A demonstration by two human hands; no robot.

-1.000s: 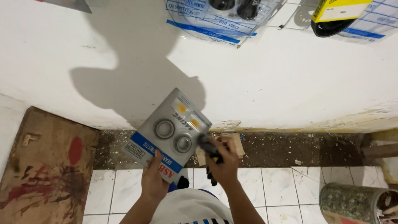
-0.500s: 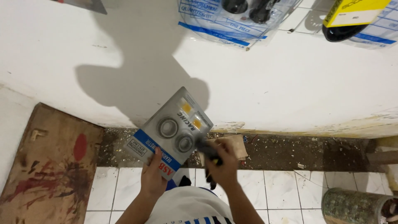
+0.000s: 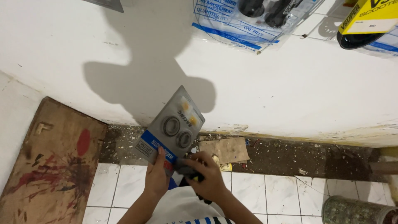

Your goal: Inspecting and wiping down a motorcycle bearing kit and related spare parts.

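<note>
Head view: a blister card [image 3: 172, 130] was held up in front of the white wall [image 3: 290, 91], above the floor edge, tilted with its top toward the upper right.
Card: flat grey backing with a blue band across its lower end, a clear blister over two dark metal rings [image 3: 177, 132] side by side, and two small yellow bits near the top.
Handling: probably light and fairly stiff as a sheet, though the plastic front looked slick and would flex; the rings add what weight there is, so it would sit best pinched at the lower edge or along the sides, clear of the blister.
Left hand [image 3: 156, 176]: its grip was closed on the card's lower edge, thumb on the front.
Right hand [image 3: 207, 176]: its grip was clamped on a small dark tool [image 3: 188, 172] just beside the card's lower corner; what kind of tool could not be told.
Packages above: a clear bag [image 3: 248, 20] with blue printed bands and dark parts inside lay at the top, and a yellow-labelled pack [image 3: 367, 16] with a black piece under it lay at the top right.
Floor: white tiles [image 3: 265, 191], a gritty dark strip along the wall, a cardboard scrap [image 3: 224, 150], a stained wooden board [image 3: 49, 166] on the left.
Corner: a round tin [image 3: 356, 211] sat at the lower right.
</note>
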